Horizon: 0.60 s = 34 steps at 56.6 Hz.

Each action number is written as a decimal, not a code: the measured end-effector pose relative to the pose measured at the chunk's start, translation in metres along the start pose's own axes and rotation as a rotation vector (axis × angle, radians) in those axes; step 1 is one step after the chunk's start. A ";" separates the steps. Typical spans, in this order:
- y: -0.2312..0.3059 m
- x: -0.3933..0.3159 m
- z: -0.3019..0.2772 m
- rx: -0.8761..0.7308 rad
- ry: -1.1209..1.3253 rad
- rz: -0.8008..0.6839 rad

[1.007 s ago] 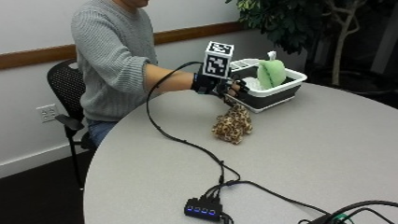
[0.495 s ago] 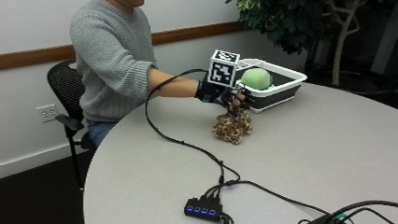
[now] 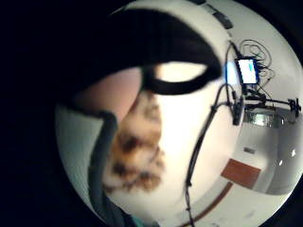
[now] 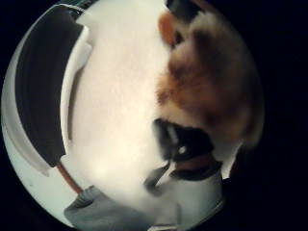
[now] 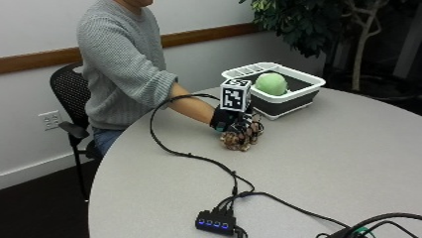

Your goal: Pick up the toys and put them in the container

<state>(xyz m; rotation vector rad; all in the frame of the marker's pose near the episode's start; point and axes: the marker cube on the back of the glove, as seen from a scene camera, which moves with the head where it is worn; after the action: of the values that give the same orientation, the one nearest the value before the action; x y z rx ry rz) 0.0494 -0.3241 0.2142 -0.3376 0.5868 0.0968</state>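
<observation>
The gloved right hand [image 5: 232, 123] sits low on the worktop [image 5: 342, 163], on top of a spotted brown plush toy [image 5: 240, 140]. Its fingers curl round the toy, so it looks like the hand is grabbing it to lift it. The toy rests on the worktop, near the container [image 5: 310, 89] but not in it. A green toy [image 5: 272, 83] already lies inside the container, so I think this one goes in next.

The outside view shows the whole worktop and where the container stands. The thumb side palm view shows the fuzzy toy [image 4: 211, 82] right against the palm, with the container [image 4: 43, 91] close by. The little finger side palm view shows the toy's spots [image 3: 135, 151] and the person's grey sleeve [image 3: 78, 142].
</observation>
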 end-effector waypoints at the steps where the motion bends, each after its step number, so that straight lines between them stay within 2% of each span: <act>1: -0.001 0.002 -0.003 0.014 -0.013 0.003; 6: -0.010 0.019 -0.035 0.088 -0.103 0.049; 14: -0.024 0.060 -0.141 0.286 -0.133 0.075; 21: -0.027 0.062 -0.199 0.319 -0.131 0.045; 26: -0.028 0.011 -0.218 0.313 -0.201 -0.069; 34: -0.032 -0.122 -0.251 0.313 -0.263 -0.335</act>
<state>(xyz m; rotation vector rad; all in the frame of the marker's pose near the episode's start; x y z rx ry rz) -0.1777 -0.4382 0.0959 -0.1121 0.2726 -0.2678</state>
